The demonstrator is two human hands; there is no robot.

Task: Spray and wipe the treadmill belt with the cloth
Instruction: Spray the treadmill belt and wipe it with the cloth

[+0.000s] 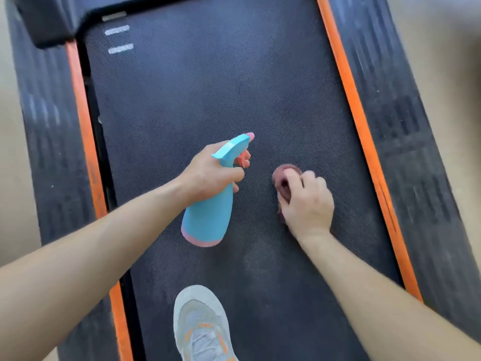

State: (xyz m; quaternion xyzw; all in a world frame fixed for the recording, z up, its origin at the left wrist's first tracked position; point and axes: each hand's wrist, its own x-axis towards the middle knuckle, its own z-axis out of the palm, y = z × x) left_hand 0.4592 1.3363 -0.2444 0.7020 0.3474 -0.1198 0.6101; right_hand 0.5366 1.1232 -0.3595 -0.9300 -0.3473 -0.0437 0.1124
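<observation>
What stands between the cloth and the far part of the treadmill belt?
Nothing visible does. The right hand grips the cloth on the treadmill belt, and the belt ahead of it lies bare. The spray bottle in the left hand is off to the side.

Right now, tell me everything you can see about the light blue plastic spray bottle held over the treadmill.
The light blue plastic spray bottle is opaque, so its contents are hidden. It has a tapered body with a pink band round the base, a blue spray head, a pink nozzle tip and a pink trigger. The left hand grips its neck just below the trigger. It is tilted, base toward the person, nozzle pointing away, over the dark textured treadmill belt.
</observation>
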